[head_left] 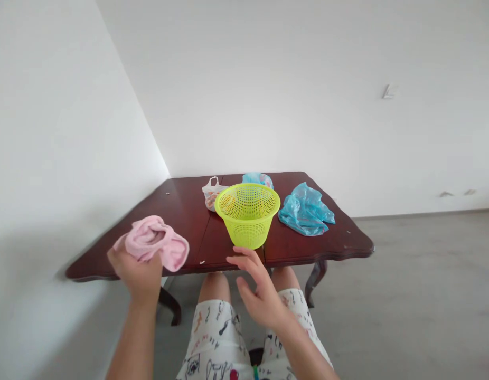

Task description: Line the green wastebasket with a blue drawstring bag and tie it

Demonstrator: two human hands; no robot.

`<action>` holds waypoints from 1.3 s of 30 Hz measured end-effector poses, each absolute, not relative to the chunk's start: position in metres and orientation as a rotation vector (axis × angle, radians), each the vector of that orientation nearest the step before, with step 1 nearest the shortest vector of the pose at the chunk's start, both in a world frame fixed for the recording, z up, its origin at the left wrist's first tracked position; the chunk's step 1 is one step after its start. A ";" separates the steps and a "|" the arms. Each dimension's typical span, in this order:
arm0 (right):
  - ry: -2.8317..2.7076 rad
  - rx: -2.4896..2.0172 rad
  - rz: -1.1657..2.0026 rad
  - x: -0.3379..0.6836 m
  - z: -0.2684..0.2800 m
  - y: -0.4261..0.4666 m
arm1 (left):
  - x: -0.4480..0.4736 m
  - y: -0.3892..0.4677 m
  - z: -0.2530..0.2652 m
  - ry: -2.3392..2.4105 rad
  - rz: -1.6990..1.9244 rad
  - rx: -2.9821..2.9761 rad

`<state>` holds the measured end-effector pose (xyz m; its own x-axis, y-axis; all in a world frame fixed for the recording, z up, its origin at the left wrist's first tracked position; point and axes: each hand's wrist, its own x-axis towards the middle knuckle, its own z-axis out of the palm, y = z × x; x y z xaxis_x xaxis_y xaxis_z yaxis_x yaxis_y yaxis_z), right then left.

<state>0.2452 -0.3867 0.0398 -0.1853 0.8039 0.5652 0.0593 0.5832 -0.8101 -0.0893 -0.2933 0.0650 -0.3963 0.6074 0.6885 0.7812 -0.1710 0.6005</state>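
Note:
A bunched pink cloth (171, 248) is gripped in my left hand (139, 274), held above the left front part of the dark red wooden table (181, 216). My right hand (258, 287) is empty, its fingers apart, just in front of the table's near edge. Beyond those fingertips stands a yellow-green perforated plastic basket (248, 232), upright near the middle of the table. No contents show through its open top.
To the basket's right lies a crumpled blue plastic bag (306, 211). Behind it sit another blue bag (257, 178) and a white plastic bag (210, 195) with orange-coloured contents. Walls (260, 95) border the table behind and at left. My knees are at its front edge.

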 end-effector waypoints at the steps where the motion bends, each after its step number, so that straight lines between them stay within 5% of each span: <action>1: -1.547 -0.813 0.806 0.250 0.015 -0.391 | -0.099 -0.280 0.064 -1.901 -1.555 -1.524; 6: -1.530 -1.106 0.770 0.313 -0.078 -0.417 | -0.138 -0.214 0.044 -1.965 -1.152 -1.699; 11: -1.442 -1.344 0.646 0.395 -0.111 -0.439 | -0.147 -0.188 -0.003 -2.282 -0.658 -2.077; 22: -1.491 -1.582 0.042 0.523 -0.056 -0.302 | -0.093 -0.275 -0.024 -1.734 -1.305 -2.072; 28: -1.413 -2.011 0.132 0.530 -0.032 -0.215 | -0.058 -0.316 -0.043 -1.754 -1.499 -2.316; 39: -1.443 -1.685 0.188 0.451 -0.012 -0.321 | -0.027 -0.351 -0.016 -2.154 -1.711 -2.890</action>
<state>0.4515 -0.3206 -0.0117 0.3126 0.8566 0.4106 0.7224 0.0663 -0.6883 -0.0273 -0.3507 -0.0162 0.2102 0.9713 0.1110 0.3282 -0.1770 0.9279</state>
